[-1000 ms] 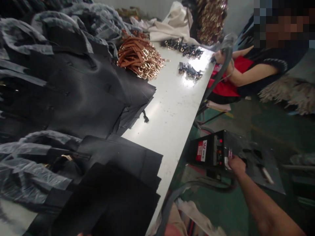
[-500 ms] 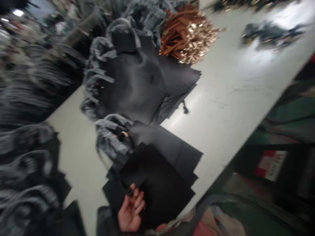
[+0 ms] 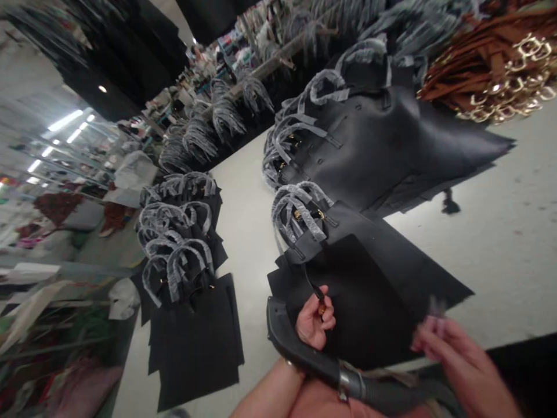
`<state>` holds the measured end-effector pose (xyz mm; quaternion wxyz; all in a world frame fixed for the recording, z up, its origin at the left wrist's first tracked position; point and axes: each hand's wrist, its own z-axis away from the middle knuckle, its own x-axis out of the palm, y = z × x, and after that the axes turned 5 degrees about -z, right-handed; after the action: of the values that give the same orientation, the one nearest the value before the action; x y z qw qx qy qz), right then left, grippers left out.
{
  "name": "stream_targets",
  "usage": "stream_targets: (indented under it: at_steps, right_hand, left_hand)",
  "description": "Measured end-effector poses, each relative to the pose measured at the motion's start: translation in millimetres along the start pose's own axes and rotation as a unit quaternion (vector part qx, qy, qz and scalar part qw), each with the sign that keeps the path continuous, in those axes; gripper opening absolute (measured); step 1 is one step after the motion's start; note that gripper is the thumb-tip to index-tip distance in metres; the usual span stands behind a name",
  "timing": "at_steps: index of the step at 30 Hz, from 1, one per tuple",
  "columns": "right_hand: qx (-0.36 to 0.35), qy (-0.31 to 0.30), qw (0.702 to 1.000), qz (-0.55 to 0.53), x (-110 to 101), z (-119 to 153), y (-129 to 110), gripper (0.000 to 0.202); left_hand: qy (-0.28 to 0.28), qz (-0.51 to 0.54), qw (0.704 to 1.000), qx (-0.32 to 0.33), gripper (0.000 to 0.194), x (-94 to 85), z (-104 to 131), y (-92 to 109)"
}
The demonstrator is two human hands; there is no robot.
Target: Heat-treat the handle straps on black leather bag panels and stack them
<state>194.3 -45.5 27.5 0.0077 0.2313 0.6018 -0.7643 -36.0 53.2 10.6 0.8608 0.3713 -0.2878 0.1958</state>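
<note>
My left hand [image 3: 314,319] is closed, its fingers curled around a thin black strap [image 3: 319,292]. Something small and amber-gold shows at the fingers. Beneath it lies a flat black bag panel [image 3: 361,290], with plastic-wrapped handles [image 3: 300,209] and gold buckles beyond. Over the panel's right side is my right hand [image 3: 452,351], blurred, with thumb and fingers pinched together. A pale, smeared bit at its fingertips is too unclear to name. A black hose [image 3: 304,354] with a metal clamp crosses in front of my left wrist.
Black panels with wrapped handles are stacked on the white table [image 3: 248,232] at left [image 3: 195,342] and farther back [image 3: 369,145]. Brown straps with gold buckles [image 3: 491,75] lie at back right. A small black tassel-like piece [image 3: 450,202] rests beside the stack.
My view has swung left, so the stacks appear farther right. My right hand and the black hose have come into view. The left hand stays closed over the black panel.
</note>
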Motion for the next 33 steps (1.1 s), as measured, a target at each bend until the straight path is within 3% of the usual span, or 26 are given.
stream_targets:
  at_steps: [2,4,8,12,15,25,33]
  right_hand:
    - [0.002,-0.101,0.991,-0.091,38.8,-4.8,-22.9,0.026]
    - [-0.034,-0.155,0.986,-0.054,75.3,-7.4,-40.8,0.027]
    - [-0.191,-0.084,0.970,0.123,116.1,-7.9,-53.7,0.038]
    - [-0.217,-0.052,0.939,0.260,122.6,-7.6,-57.4,0.041]
    - [-0.213,-0.029,0.928,0.305,122.1,-7.7,-63.4,0.044]
    - [-0.211,-0.007,0.936,0.283,120.5,-12.5,-67.3,0.050]
    - [-0.197,-0.024,0.938,0.285,119.7,-13.9,-63.3,0.055]
  left_hand:
    - [0.001,-0.003,1.000,0.003,0.039,-4.5,0.8,-0.5]
    - [0.000,-0.007,1.000,0.010,0.040,-7.3,1.7,-0.3]
    - [0.011,-0.017,1.000,0.012,0.046,-8.8,2.6,1.5]
    - [0.024,0.000,1.000,0.003,0.048,-8.2,1.4,2.5]
    - [0.017,0.021,1.000,0.001,0.048,-7.6,0.6,3.1]
    - [-0.005,0.036,0.999,-0.011,0.041,-7.4,0.6,7.8]
    - [0.022,0.029,0.999,-0.011,0.050,-8.6,-4.8,3.1]
